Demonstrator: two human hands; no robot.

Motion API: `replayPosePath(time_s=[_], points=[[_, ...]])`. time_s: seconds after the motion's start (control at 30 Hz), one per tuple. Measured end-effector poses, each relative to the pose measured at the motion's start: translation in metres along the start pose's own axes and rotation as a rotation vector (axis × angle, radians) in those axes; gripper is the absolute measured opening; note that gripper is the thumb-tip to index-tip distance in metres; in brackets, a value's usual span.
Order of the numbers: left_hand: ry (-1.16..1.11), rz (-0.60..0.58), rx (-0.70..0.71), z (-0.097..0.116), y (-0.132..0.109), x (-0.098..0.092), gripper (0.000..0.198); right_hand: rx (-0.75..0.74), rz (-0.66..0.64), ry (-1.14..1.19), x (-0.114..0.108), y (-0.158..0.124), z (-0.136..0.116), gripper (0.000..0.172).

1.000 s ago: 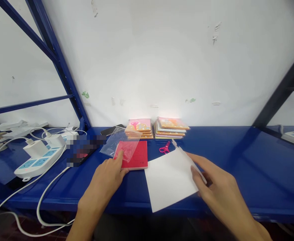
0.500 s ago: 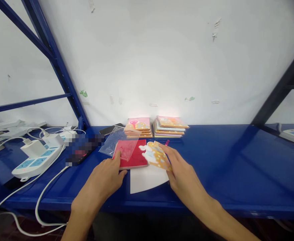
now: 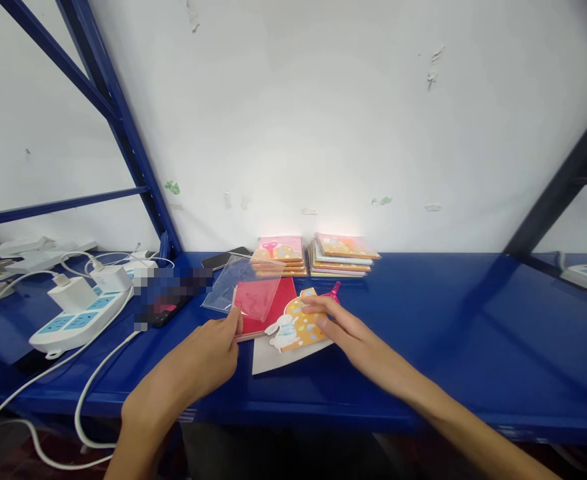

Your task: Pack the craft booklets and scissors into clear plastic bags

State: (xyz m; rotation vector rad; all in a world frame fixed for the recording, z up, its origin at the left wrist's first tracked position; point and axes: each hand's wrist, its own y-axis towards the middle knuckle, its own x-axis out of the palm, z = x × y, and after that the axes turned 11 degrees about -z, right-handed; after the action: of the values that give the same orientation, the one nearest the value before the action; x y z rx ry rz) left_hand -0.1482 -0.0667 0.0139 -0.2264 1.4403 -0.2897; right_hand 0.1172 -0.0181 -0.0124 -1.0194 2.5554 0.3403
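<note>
The rabbit-shaped card (image 3: 298, 325) lies flat on a white sheet of paper (image 3: 268, 360), just beside the red notebook (image 3: 266, 297), near the middle of the blue steel shelf (image 3: 448, 313). The right hand (image 3: 346, 330) rests on it with its grip open: the fingers (image 3: 313, 304) lie spread across the orange face, pressing down rather than pinching. The left hand (image 3: 193, 363) has a closed grip on the notebook's lower edge, its fingertips (image 3: 232, 321) curled around it.

A clear plastic sleeve (image 3: 223, 287) covers part of the notebook. The card looks light, thin and fairly stiff, though its glossy face may slide on the paper, and the narrow cut-out rabbit could bend, so the broad orange body seems the safest place to hold it - thumb beneath, fingers above. The sleeve looks soft and slippery.

Behind them stand 2 stacks of notepads (image 3: 318, 257) - and the pink handle of a pair of scissors (image 3: 333, 291) shows past the card.
</note>
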Motion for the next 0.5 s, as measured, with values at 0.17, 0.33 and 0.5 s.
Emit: replayPosePath(time_s=[0.17,0.33,0.5], points=[[-0.003,-0.003,-0.013,-0.002,-0.003,0.003,0.053,-0.062,-0.01,-0.223,-0.003,0.035,0.007,0.049],[0.007,0.026,-0.021,-0.007,-0.001,0.008,0.067,-0.069,-0.07,-0.2,-0.005,0.069,0.013,0.052],[-0.049,0.065,-0.045,-0.009,-0.001,0.005,0.057,-0.088,-0.051,-0.021,-0.004,0.077,0.022,0.051]])
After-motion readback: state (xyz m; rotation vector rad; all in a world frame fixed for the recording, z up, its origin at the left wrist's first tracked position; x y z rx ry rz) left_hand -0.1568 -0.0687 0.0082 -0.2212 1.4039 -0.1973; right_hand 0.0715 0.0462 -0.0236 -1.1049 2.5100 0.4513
